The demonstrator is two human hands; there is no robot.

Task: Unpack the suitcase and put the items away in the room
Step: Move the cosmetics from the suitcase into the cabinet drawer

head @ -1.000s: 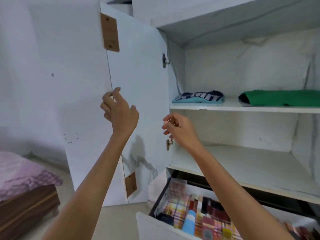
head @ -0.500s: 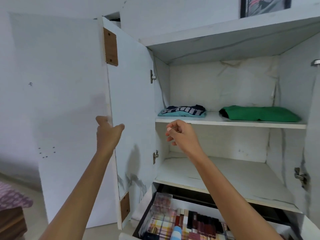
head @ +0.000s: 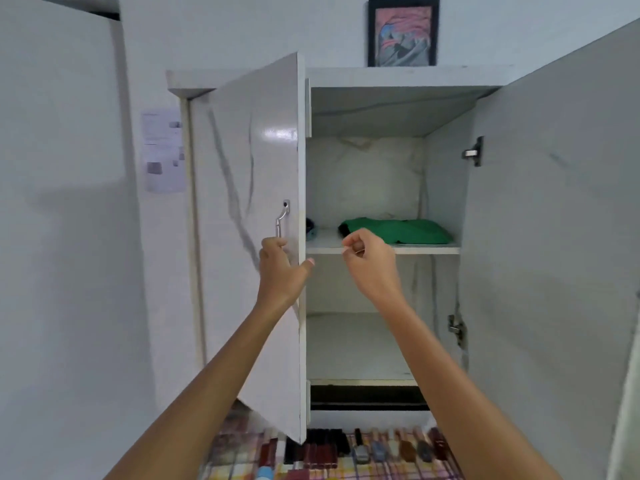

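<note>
At white wardrobe [head: 408, 76], left hand [head: 280, 268] gripping door [head: 242, 168] edge, right hand [head: 369, 261] fingers curled empty, green garment [head: 398, 230] on shelf [head: 381, 250].

The door [head: 249, 202] hides most of a dark cloth [head: 310, 226] on the shelf [head: 381, 250]. The drawer [head: 391, 471] is cut off at the bottom, and its small things are blurry. The words on the paper [head: 162, 150] are too small to read.

The left hand [head: 282, 268] grips the cupboard door [head: 249, 202], right hand [head: 367, 261] curled nearby.
</note>
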